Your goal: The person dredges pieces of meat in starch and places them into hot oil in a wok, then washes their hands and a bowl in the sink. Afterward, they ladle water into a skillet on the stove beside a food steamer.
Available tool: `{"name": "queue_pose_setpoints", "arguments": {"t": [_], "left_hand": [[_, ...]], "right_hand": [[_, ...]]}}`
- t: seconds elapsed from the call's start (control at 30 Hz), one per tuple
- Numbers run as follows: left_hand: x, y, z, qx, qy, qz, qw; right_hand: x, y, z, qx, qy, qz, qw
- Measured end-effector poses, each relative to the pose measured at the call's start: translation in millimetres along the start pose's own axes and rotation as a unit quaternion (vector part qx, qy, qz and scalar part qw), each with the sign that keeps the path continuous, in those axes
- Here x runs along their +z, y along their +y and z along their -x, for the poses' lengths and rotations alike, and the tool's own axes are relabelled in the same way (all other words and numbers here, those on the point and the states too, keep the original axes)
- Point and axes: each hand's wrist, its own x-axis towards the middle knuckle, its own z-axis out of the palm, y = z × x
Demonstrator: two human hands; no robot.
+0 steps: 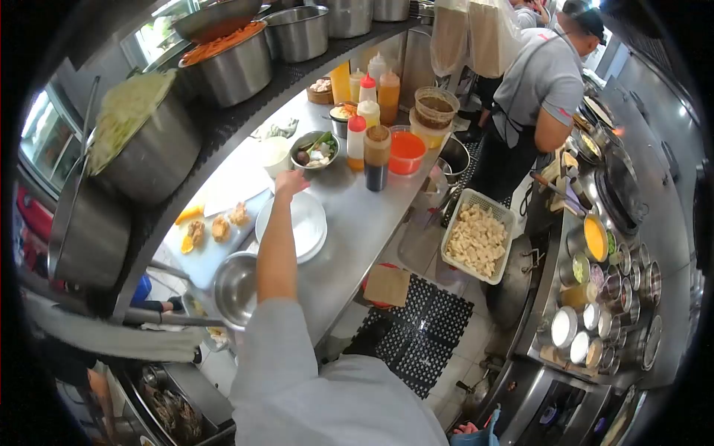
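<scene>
My left hand [290, 183] reaches over the steel counter, its fingers closed at the near rim of a small metal bowl [324, 163]. Green leaves, white pieces and a dark round item lie in that bowl. Beside the hand stands a white tub [275, 154]. Stacked white plates [303, 227] sit below my wrist, and a bare metal mixing bowl [232, 290] is next to my forearm. Low at the frame's bottom, only the fingertips of my right hand [467, 428] show, against a blue cloth [482, 435]; the rest is hidden.
Sauce bottles [377, 160] and a tub of red sauce [407, 151] line the counter. Fried pieces [220, 228] lie on a cutting board [201, 273]. A basket of pale chunks [476, 241] stands right. Overhead is a shelf of pots [234, 70]. A co-worker [539, 82] stands at the stoves.
</scene>
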Motion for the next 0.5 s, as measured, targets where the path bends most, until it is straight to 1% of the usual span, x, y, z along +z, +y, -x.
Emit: {"name": "queue_pose_setpoints", "arguments": {"t": [0.03,0.07,0.13,0.23,0.27,0.37,0.4,0.47,0.5], "left_hand": [[-2,2,-17,0.015,-0.024,-0.067,0.997],[-2,-2,-29,0.065,-0.011,-0.217,0.974],[16,24,-14,0.004,0.073,-0.192,0.979],[18,16,-41,-0.04,0.099,-0.092,0.99],[14,5,-61,-0.06,0.089,-0.041,0.993],[11,1,-69,-0.007,0.067,0.086,0.994],[6,0,-70,0.009,0.063,0.026,0.998],[-2,27,-37,0.044,0.05,-0.094,0.993],[-4,35,-27,0.059,0.034,-0.079,0.995]], "right_hand": [[6,-15,2,0.006,0.003,0.004,1.0],[12,-28,3,0.011,0.007,0.005,1.0],[23,-49,5,0.016,0.009,0.008,1.0],[43,-72,3,0.022,0.01,0.01,1.0],[49,-77,3,0.027,0.009,0.009,1.0],[60,-81,-2,0.036,0.004,0.01,0.999],[65,-80,-3,0.038,0.0,0.009,0.999],[74,-85,-2,0.047,-0.001,0.008,0.999],[79,-85,-1,0.05,-0.002,0.007,0.999]]}}
